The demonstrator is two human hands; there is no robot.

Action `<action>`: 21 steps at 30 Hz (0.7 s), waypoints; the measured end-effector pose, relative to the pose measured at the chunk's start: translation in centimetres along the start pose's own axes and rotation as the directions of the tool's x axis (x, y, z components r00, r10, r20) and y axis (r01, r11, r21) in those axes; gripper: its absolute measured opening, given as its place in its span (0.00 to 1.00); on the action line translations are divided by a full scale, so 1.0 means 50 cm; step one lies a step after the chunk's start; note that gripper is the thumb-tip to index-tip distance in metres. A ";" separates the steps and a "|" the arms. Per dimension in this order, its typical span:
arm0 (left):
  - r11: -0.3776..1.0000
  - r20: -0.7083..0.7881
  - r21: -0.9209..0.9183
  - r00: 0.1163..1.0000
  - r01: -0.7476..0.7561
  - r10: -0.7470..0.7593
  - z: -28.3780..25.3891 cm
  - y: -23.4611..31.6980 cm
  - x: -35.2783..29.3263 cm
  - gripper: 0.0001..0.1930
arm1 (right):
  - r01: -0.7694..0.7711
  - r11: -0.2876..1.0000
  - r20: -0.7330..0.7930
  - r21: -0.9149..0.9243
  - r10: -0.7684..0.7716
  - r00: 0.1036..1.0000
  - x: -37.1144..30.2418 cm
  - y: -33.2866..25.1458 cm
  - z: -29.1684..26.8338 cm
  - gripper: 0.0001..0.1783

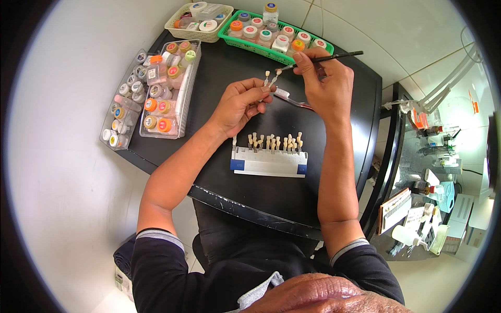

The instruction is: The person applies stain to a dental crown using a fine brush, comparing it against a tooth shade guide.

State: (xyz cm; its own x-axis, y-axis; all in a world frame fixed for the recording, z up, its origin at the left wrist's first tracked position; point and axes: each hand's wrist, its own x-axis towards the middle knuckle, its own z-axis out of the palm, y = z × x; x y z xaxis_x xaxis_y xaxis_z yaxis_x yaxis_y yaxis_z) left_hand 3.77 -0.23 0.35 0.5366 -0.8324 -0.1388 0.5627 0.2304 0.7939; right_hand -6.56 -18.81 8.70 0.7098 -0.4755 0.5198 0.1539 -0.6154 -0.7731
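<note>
Fingers (257,95): left hand (235,108) pinches two shade tabs (267,74), right hand (332,83) grasps one fine brush (348,55); one shade guide (269,166) lies at left hand's five o'clock.

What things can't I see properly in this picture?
All in the head view:
White-bristled, reddish-handled toothbrush, handle end: hidden behind the right hand.
Two small cream tooth-shaped tabs, lower ends: covered by the left fingers.
Slim black brush, tip: too small to tell whether it touches a tab.

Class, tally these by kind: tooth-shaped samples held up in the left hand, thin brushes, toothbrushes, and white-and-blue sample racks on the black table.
Held samples: 2
Thin brush: 1
Toothbrush: 1
Sample rack: 1
Total: 5
</note>
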 end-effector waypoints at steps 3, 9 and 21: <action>1.000 -0.011 0.028 1.000 0.004 -0.003 0.008 0.000 0.001 0.10 | 0.006 0.997 -0.048 -0.074 -0.009 0.999 0.001 0.007 0.000 0.15; 0.998 -0.009 0.061 1.000 -0.006 0.007 0.005 -0.003 0.000 0.09 | 0.036 0.992 -0.058 -0.123 -0.044 0.997 0.004 0.009 -0.001 0.13; 0.991 -0.034 0.130 0.999 -0.014 0.019 0.018 -0.004 -0.001 0.10 | -0.026 0.998 -0.063 -0.054 0.022 0.998 0.005 0.012 -0.004 0.12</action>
State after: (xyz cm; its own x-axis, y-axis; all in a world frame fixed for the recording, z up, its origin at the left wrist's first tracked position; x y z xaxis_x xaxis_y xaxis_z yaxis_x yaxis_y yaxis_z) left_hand 3.07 -0.70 0.71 0.5683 -0.8101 -0.1443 0.4689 0.1747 0.8658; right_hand -6.44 -19.41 8.45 0.6686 -0.5276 0.5240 0.0982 -0.6359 -0.7655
